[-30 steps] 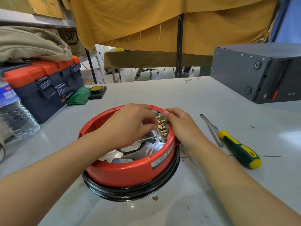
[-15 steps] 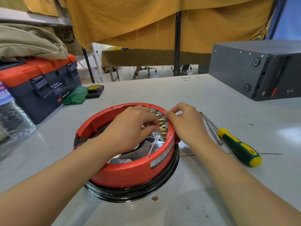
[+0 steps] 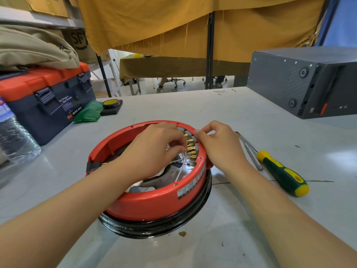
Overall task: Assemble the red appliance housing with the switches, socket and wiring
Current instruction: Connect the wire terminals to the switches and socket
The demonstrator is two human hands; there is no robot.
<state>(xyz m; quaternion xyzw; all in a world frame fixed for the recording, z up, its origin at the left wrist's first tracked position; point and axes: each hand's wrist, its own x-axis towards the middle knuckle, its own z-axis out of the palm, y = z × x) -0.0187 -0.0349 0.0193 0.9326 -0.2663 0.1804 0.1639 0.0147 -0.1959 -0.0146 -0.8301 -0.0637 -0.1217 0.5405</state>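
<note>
On the grey table (image 3: 222, 117), we are working inside the round red plastic housing (image 3: 146, 202). Our left hand (image 3: 154, 149) is curling its fingers near the gold terminals (image 3: 190, 148), grasp unclear; our right hand (image 3: 218, 146) is pinching the rim.

head-worn view, angled down, close over table (image 3: 251, 122)

Left hand (image 3: 154, 151) covering the red housing (image 3: 146, 202) interior, its fingertips unseen, water bottle (image 3: 13, 140) cut by left edge, label (image 3: 188, 189) print unreadable

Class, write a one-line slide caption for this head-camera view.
Both hands, left and right, work at brass terminals inside the round red plastic housing.
</note>
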